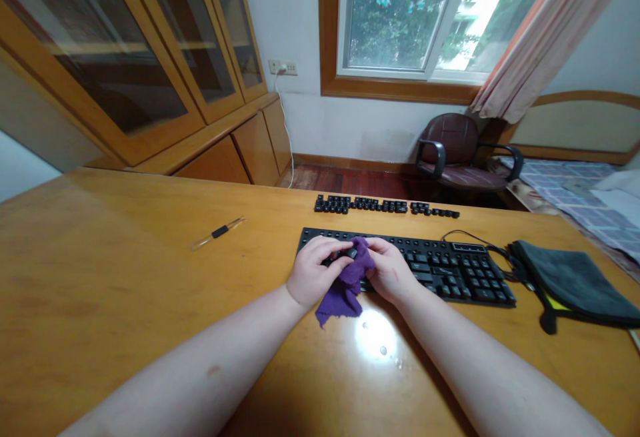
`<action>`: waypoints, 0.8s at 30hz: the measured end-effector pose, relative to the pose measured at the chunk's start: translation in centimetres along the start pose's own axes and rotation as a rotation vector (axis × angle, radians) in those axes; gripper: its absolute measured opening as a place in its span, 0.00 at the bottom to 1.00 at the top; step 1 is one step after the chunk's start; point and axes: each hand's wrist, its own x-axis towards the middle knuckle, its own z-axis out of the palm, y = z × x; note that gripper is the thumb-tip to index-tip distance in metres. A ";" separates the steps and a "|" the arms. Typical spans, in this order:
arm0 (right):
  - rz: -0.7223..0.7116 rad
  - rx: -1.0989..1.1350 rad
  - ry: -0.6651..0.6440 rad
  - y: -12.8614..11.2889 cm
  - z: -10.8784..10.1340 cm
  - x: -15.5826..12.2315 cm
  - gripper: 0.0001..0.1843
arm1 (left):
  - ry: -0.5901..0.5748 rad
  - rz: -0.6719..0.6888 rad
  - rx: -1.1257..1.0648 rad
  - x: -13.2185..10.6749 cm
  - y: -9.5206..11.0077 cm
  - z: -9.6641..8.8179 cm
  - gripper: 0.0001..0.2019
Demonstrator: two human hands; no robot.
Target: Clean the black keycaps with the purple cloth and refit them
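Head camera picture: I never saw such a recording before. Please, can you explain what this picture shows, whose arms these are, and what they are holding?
There is no machine here. This one picture comes from a camera worn on a person's head, so it looks forward and down, and the two arms coming in from the bottom are that person's own. The left hand and the right hand together hold a purple cloth around a small black piece, perhaps a keycap, over a black keyboard. On the wooden table, a row of loose black keycaps lies beyond the keyboard. A slim clear tool with a black band lies to the left, and a dark grey folded cloth lies to the right.
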 end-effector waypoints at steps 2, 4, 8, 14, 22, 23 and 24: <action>-0.009 -0.035 -0.029 0.0 -0.1 0.0 0.11 | 0.024 -0.021 -0.007 0.0 -0.1 0.0 0.07; -0.016 -0.081 -0.077 0.1 -0.3 0.0 0.14 | 0.042 -0.049 -0.022 -0.2 -0.2 0.0 0.07; -0.019 -0.128 -0.114 0.3 -0.7 0.0 0.11 | 0.039 -0.107 -0.079 -0.5 -0.8 0.2 0.06; -0.010 -0.096 -0.048 0.6 -0.9 0.2 0.06 | 0.070 -0.145 -0.122 -0.7 -1.1 0.5 0.04; -0.075 -0.208 -0.100 0.3 -0.5 0.0 0.10 | 0.083 -0.199 -0.170 -0.6 -0.8 0.7 0.05; -0.075 -0.215 -0.101 0.2 -0.5 0.0 0.10 | 0.080 -0.202 -0.173 -0.6 -0.8 0.7 0.05; -0.069 -0.216 -0.092 0.2 -0.6 0.0 0.09 | 0.074 -0.205 -0.175 -0.6 -0.8 0.6 0.04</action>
